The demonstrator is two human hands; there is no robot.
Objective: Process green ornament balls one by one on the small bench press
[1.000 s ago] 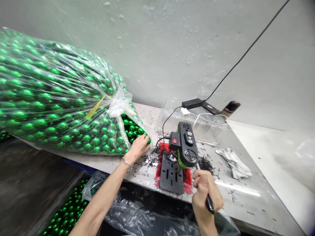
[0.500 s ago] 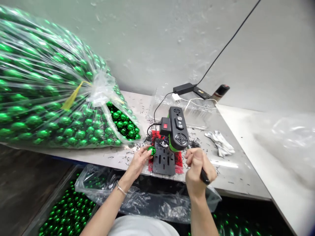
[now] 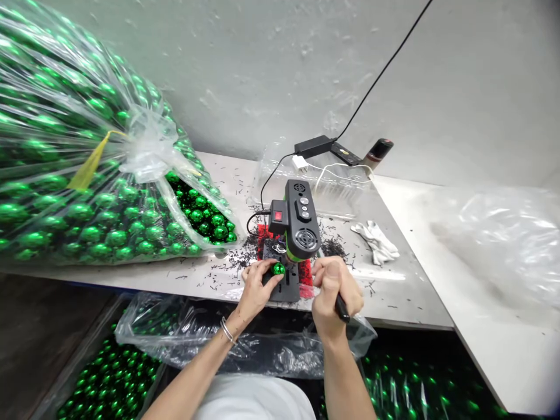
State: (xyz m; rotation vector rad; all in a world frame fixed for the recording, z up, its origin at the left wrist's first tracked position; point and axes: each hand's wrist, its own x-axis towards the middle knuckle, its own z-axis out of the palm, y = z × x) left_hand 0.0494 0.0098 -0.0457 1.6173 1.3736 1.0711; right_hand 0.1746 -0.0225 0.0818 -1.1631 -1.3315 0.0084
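My left hand (image 3: 258, 287) pinches a shiny green ball (image 3: 278, 268) between thumb and fingers. The ball is over the slotted black base plate (image 3: 284, 293) of a small bench drill press (image 3: 303, 219), in front of its head. To the right, my right hand (image 3: 336, 291) is wrapped round a black lever handle (image 3: 342, 309) beside the machine; most of the lever is hidden by the fist. A red mat (image 3: 305, 280) lies under the base, with dark shavings (image 3: 335, 248) scattered around it.
A big clear bag (image 3: 56, 192) of green balls leans at the left, its side opening facing the machine. White gloves (image 3: 377, 242) lie to the right. Behind are a black power adapter (image 3: 313, 146) and a clear plastic tray (image 3: 336, 201). A plastic-lined bin (image 3: 144, 315) sits below the table edge.
My left hand has brought the green ball rightward, over the base plate. The right hand keeps its grip on the handle. The whole view has shifted slightly.
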